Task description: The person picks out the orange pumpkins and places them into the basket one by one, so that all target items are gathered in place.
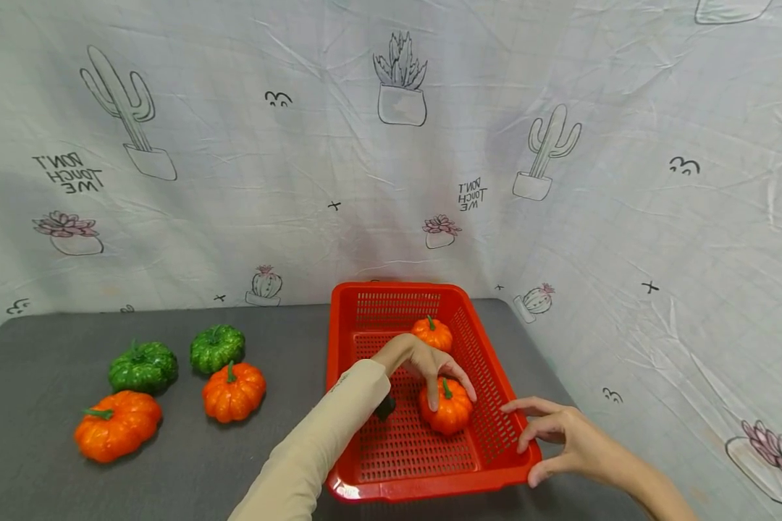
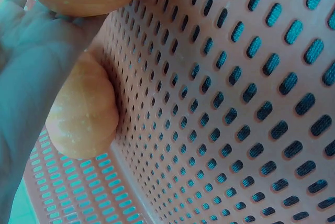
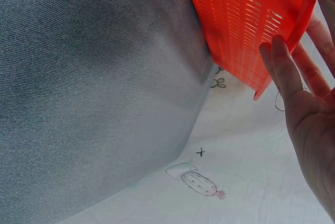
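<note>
Spreading out around the red basket (image 1: 439, 486) (that's my clock centre), the grey counter (image 1: 289, 405) runs to 9 o'clock, where two loose orange pumpkins (image 1: 233, 393) and, farther back, two green pumpkins (image 1: 217, 351) sit. Behind it all hangs a white cloth (image 1: 234, 174) with cactus doodles, wrapping round to 3.

Decent stretch of bare counter at 9, just a narrow strip toward the cloth at 3. Basket's 12 o'clock rim is close to the counter's back edge.

As for hands: the right hand (image 1: 563, 438) is loose, fingers spread and touching the rim around 4. The left hand (image 1: 423, 365) reaches inside, thumb and fingers around a ribbed orange pumpkin (image 1: 452, 418), slightly toward 4. Another orange one (image 1: 432, 336) sits beyond, near 12.
</note>
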`<state>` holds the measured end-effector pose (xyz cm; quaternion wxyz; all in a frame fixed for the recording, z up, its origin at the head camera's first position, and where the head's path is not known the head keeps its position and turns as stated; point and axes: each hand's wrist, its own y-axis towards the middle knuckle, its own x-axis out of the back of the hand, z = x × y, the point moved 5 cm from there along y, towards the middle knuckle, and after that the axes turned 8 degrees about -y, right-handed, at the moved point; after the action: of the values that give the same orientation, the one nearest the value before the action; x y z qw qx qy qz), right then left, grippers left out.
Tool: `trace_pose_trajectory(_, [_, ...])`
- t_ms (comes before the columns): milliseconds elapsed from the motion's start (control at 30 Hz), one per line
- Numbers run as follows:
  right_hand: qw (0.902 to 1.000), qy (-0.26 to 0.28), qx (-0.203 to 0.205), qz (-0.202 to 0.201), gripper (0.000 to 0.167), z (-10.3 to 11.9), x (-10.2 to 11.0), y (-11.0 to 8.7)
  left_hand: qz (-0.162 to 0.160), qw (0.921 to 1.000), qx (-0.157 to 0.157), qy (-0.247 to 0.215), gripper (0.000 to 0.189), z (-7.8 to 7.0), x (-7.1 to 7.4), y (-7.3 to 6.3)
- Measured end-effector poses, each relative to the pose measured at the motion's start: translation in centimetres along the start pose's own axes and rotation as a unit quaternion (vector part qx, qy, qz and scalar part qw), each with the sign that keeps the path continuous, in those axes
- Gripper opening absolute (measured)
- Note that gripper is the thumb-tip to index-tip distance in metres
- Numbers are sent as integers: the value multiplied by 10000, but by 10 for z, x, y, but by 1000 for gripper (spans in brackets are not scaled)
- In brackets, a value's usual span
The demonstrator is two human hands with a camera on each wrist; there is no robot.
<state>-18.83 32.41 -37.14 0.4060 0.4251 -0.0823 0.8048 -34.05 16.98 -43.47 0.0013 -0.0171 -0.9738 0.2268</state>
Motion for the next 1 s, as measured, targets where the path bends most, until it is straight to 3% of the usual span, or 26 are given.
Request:
trace_pose_trajectory(367, [9999, -80, -136, -11, 28, -1, -1, -1, 383, 9991, 74, -152, 70, 2, -3, -2])
trace_pose_trajectory(767, [9999, -124, -63, -44, 29, 1, -1, 0, 439, 9986, 16, -309, 71, 1, -4, -3])
trace_pose_trajectory(1000, [9999, -74, 7, -81, 31, 1, -1, 0, 705, 9967, 131, -386, 73, -1, -7, -6])
